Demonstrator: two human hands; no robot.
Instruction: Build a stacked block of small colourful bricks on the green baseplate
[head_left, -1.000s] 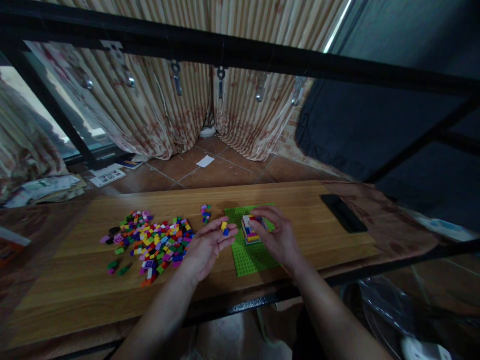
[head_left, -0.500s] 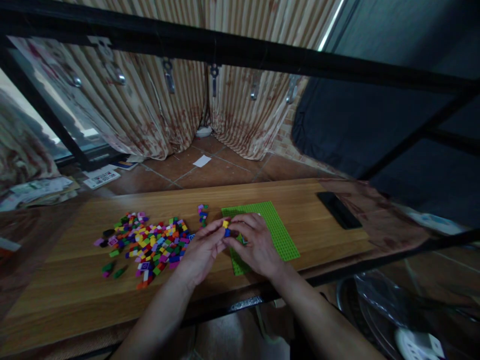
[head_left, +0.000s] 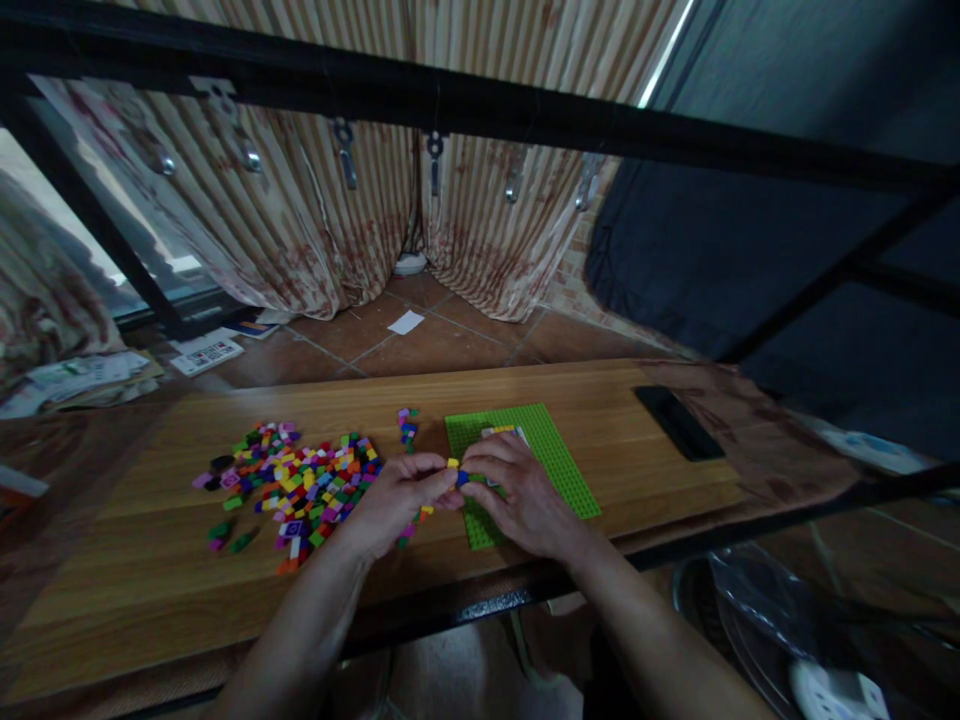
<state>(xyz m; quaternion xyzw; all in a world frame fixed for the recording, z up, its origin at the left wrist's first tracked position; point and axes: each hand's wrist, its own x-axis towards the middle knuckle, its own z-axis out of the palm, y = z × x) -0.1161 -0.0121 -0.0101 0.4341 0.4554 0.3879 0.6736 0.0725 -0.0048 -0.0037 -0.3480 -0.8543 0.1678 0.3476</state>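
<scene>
My left hand (head_left: 401, 500) is closed, its thumb and fingers pinching a small yellow toy brick (head_left: 453, 463). Against it sits a blue brick (head_left: 462, 478), gripped by the fingertips of my right hand (head_left: 521, 495). Whether the two bricks are joined cannot be told. Both hands meet at the left edge of a green studded baseplate (head_left: 559, 460), the right one covering part of it. Beyond my right knuckles, yellow and white bricks (head_left: 504, 430) show on the plate. A few more bricks (head_left: 425, 513) lie partly hidden under my left hand.
A heap of mixed coloured bricks (head_left: 315, 485) spreads over the left of the wooden table (head_left: 142, 560). One small group of bricks (head_left: 407, 428) lies behind my left hand. To the right rests a black phone (head_left: 679, 423). A dark metal bar (head_left: 480, 105) with hooks crosses above.
My hands have shifted slightly and turned, with the blue brick now more to the right of the yellow one. Bricks on the plate and under my left hand have come into view.
</scene>
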